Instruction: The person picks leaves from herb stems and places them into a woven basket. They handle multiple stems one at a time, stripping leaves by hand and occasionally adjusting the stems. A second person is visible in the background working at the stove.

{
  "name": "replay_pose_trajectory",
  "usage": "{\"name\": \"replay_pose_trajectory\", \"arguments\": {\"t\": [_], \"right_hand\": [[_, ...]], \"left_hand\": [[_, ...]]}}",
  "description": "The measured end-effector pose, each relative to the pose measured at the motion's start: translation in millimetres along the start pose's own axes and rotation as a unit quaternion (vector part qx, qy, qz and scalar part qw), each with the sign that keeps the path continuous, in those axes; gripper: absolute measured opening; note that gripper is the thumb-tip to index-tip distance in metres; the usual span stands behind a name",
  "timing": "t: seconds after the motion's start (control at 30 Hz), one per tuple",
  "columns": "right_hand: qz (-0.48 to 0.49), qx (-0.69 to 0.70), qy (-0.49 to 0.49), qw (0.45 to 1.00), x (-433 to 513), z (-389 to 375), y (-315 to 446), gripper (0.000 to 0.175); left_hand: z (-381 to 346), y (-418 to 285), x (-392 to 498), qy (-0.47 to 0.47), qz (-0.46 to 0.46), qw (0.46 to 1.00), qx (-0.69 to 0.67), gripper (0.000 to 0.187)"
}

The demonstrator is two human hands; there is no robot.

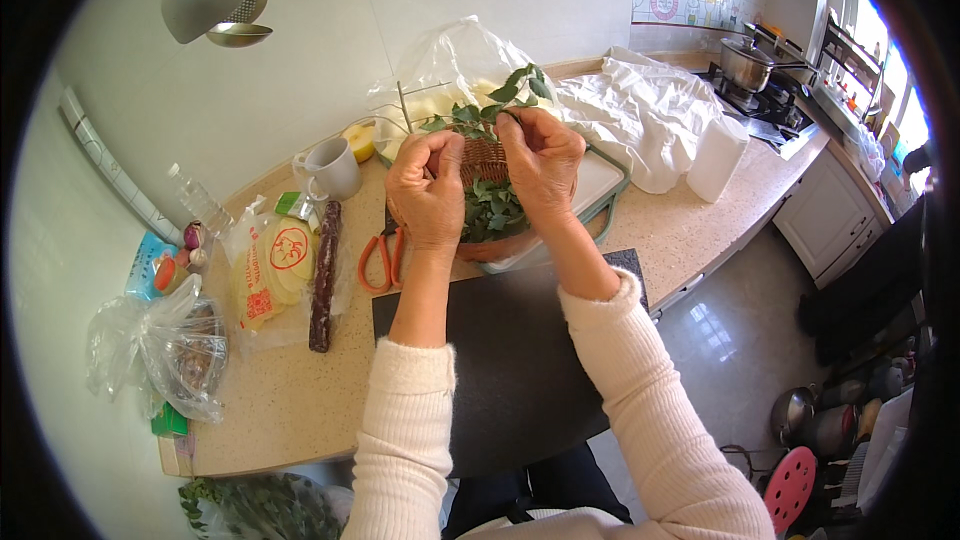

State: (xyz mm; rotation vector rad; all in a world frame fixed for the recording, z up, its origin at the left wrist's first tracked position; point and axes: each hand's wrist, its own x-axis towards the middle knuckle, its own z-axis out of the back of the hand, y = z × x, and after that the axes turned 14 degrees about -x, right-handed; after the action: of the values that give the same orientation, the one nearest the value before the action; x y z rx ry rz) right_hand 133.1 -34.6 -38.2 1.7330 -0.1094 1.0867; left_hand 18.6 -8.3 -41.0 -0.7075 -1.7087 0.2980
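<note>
Both of my hands are raised over a brown wicker basket [484, 159] that holds loose green leaves [491, 210]. My right hand [541, 154] pinches a leafy green sprig [517, 86] between thumb and fingers. My left hand [431, 184] is closed, thumb against fingers, beside the sprig's leaves; a thin bare stem [403, 106] rises just behind it. Whether the left fingers grip that stem or part of the sprig cannot be told. Orange-handled scissors [384, 262] lie left of the basket, their blades partly hidden.
A black board [517, 367] lies in front of me. On the left are a grey mug [334, 169], a dark sausage-shaped roll [325, 277] and bagged food [274, 270]. Behind the basket stands a clear plastic bag [465, 52]; a crumpled white cloth [645, 112] lies to the right.
</note>
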Motion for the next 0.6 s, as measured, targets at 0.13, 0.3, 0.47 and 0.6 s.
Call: {"name": "replay_pose_trajectory", "arguments": {"t": [0.13,0.3,0.47,0.6], "right_hand": [[0.035,-0.114,-0.033,0.992,-0.2,1.5,0.8,0.01],[0.11,-0.232,-0.067,0.964,1.9,3.4,-2.4,0.01],[0.066,-0.259,-0.124,0.956,8.5,8.1,-3.3,0.009],[0.137,-0.181,-0.03,0.973,2.5,8.6,2.1,0.013]], "left_hand": [[-1.4,-0.1,-1.1,0.036,-0.074,0.994,0.073,0.007],[-3.3,-2.1,-1.0,0.047,-0.123,0.986,0.107,0.008],[-1.3,-7.5,-1.7,0.006,-0.103,0.991,0.087,0.007],[2.7,-7.1,3.7,-0.031,-0.142,0.984,0.099,0.006]]}}
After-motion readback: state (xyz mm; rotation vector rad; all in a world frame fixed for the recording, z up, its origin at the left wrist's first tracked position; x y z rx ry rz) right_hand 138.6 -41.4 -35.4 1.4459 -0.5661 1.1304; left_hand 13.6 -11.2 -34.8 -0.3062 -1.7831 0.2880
